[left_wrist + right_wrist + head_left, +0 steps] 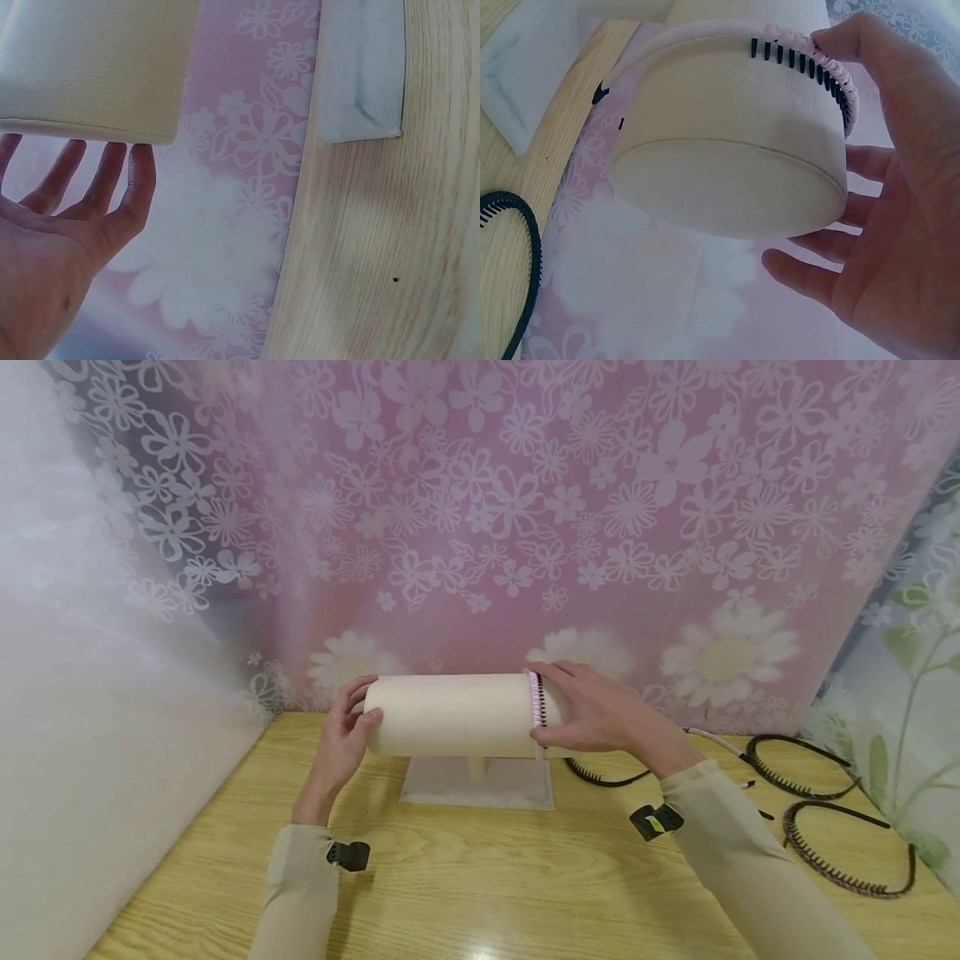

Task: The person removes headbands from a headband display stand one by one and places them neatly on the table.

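A cream padded cylinder (450,714) lies sideways on a short post above a pale square base (480,789), forming a headband display stand. Around its right part sits a pink headband (535,693) with black comb teeth, its wrapped strip (780,34) facing up. My right hand (596,710) holds the headband, thumb on its near side and fingers over the far side. At the cylinder's left end, my left hand (341,752) grips the rim between thumb and fingers. Its fingertips touch the end edge in the left wrist view.
Several toothed headbands lie on the wooden table to the right, among them a black one (795,789) and a darker patterned one (832,872). Another black headband (611,782) is behind my right wrist. A pink floral curtain (487,527) hangs behind the table.
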`<move>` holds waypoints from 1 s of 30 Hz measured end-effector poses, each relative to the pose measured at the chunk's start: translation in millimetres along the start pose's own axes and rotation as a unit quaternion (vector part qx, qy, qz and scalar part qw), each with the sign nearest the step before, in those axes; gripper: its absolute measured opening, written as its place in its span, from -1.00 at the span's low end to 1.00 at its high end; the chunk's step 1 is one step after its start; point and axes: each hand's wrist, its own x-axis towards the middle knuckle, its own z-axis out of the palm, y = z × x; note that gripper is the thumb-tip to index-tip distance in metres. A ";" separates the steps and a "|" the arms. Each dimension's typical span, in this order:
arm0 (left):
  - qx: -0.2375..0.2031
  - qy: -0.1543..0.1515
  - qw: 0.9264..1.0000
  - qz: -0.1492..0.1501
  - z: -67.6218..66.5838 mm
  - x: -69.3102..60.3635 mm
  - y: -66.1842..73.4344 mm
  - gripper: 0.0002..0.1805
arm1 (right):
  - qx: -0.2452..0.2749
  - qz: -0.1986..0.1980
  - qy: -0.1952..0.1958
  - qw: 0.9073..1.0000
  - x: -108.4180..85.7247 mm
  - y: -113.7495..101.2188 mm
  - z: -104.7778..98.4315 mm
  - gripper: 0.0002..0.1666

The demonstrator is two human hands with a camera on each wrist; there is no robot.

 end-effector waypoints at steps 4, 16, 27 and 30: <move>-0.002 0.001 1.000 -0.003 1.0 -0.7 -0.3 -0.45 | 0.002 -0.005 0.013 1.000 -4.1 2.1 -0.4 0.10; 0.006 0.010 1.000 -0.002 3.1 -0.1 -4.9 -0.46 | 0.034 -0.004 0.037 0.999 -20.8 15.6 0.5 0.07; 0.007 0.016 1.000 0.005 4.4 -0.4 -5.3 -0.45 | 0.096 -0.003 0.059 0.994 -33.2 21.4 7.4 -0.05; 0.011 0.016 1.000 0.001 3.9 -0.5 -4.5 -0.45 | 0.115 -0.001 0.064 0.991 -36.9 21.7 7.8 -0.11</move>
